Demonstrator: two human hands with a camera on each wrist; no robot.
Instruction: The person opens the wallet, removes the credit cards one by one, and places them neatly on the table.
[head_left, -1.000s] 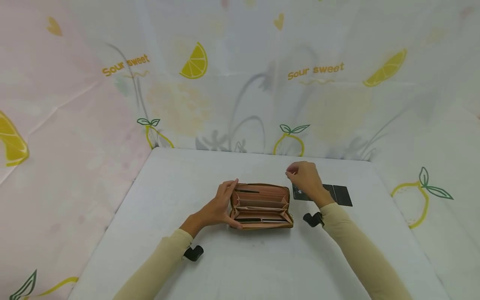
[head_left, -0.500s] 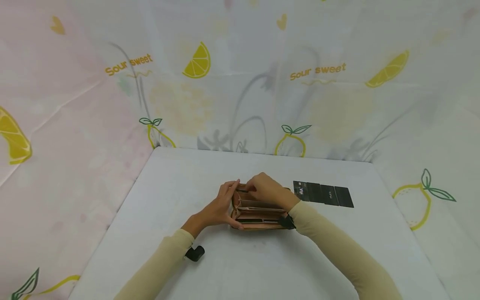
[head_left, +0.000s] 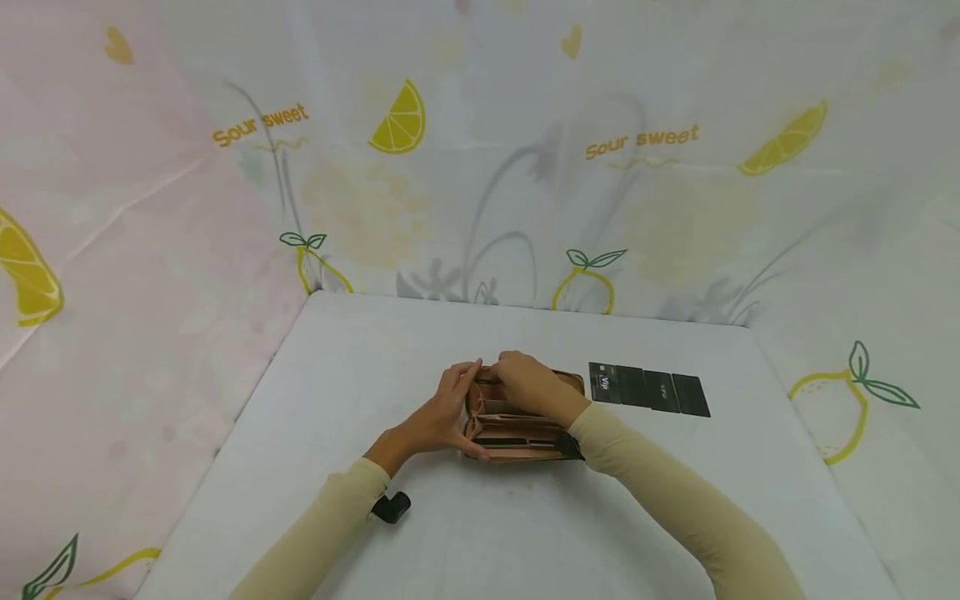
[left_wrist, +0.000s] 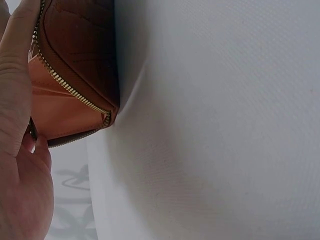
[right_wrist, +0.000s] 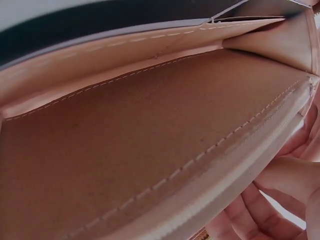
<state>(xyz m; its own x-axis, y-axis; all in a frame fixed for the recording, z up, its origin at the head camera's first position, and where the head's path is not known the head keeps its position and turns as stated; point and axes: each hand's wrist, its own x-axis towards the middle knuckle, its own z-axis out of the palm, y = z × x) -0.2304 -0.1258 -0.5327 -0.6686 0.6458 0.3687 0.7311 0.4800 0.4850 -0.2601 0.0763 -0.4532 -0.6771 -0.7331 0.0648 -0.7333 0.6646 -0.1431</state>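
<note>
A brown zip-around wallet lies unzipped on the table, its pleated compartments facing up. My left hand grips its left end, thumb on the near edge and fingers at the far edge. In the left wrist view, the hand overlaps the gold zip. My right hand reaches into the far side, fingertips right at a dark card in the slot. In the right wrist view, curled fingers show behind a divider; I cannot tell whether they pinch the card. Black cards sit in the near slots.
Several black cards lie in a row on the white table, right of the wallet. One is printed "Vip". A lemon-patterned cloth hangs behind the table and along its sides.
My right hand has moved left from above the loose cards into the wallet's far side, uncovering the card row. Over the last half second it barely shifts. The left hand keeps its hold.
</note>
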